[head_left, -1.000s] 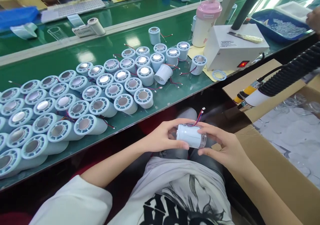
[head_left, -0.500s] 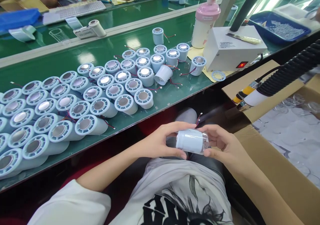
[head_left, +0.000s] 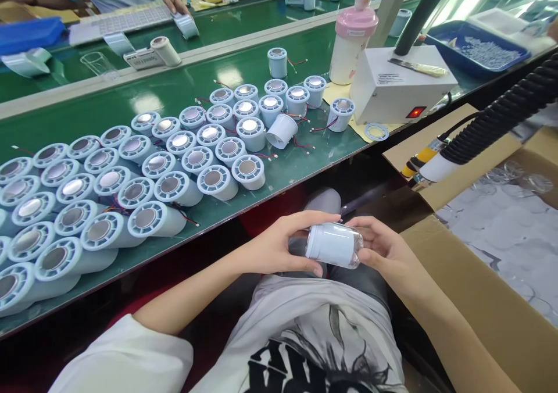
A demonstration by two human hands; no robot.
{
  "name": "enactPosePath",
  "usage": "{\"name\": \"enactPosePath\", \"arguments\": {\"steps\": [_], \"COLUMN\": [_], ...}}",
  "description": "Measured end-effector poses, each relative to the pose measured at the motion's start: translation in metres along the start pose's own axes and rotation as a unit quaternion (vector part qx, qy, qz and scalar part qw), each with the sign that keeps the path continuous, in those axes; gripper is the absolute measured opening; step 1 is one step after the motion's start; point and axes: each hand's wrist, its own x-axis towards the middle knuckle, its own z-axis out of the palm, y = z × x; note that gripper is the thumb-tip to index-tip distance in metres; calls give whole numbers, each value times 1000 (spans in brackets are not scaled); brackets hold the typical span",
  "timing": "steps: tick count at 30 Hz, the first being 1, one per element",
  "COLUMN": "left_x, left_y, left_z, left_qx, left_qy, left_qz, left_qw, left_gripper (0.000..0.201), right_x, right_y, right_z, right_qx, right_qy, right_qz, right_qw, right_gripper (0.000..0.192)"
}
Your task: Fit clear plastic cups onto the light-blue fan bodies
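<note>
Over my lap a light-blue cylindrical housing (head_left: 331,243) lies on its side between my hands, with a clear plastic sleeve or cup (head_left: 356,249) around it that sticks out past its right end. My left hand (head_left: 290,245) grips the left end, thumb below and fingers above. The fingers of my right hand (head_left: 377,245) are closed on the clear right end. Several like housings (head_left: 161,218) with round metal discs and thin wires stand in rows on the green bench (head_left: 209,213). One housing (head_left: 282,130) there lies tipped over.
A white box (head_left: 403,85) with a lit red switch and a pink-lidded bottle (head_left: 353,38) stand on the bench. To the right are a black ribbed hose (head_left: 501,120) and a carton (head_left: 471,277) with clear plastic pieces. Across the bench, a co-worker's hand (head_left: 172,0) touches a light-blue piece.
The clear sleeve and housing have turned slightly in my hands, and the wires above it no longer show. The co-worker's hand has moved right and down with the light-blue piece.
</note>
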Motion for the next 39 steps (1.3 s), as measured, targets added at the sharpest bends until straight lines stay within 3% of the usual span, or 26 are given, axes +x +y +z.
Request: {"name": "enactPosePath", "arguments": {"steps": [7, 13, 17, 22, 26, 34, 39], "left_x": [-2, -4, -5, -3, -2, -6, -8], "left_y": [-3, -4, -4, -2, 2, 8, 6], "left_z": [1, 1, 1, 0, 1, 2, 2], "left_qx": [5, -9, 48, 160, 229, 256, 255], "left_qy": [8, 34, 45, 64, 52, 19, 15], "left_qz": [24, 48, 92, 189, 236, 244, 226], "left_qw": [1000, 998, 994, 967, 943, 935, 940], "left_gripper": [79, 73, 71, 65, 48, 20, 14], "right_x": [-3, -12, -15, -16, -18, -18, -16], "right_y": [2, 7, 3, 0, 3, 2, 2], "right_z": [2, -1, -3, -7, -11, -13, -12], "right_qx": [-31, -142, -182, -130, -82, -59, -52], "right_qy": [22, 33, 32, 38, 40, 52, 59], "right_qz": [-10, -128, -168, -154, -141, -126, -118], "right_qw": [999, 981, 968, 979, 986, 989, 990], "right_gripper": [43, 45, 47, 39, 39, 39, 42]}}
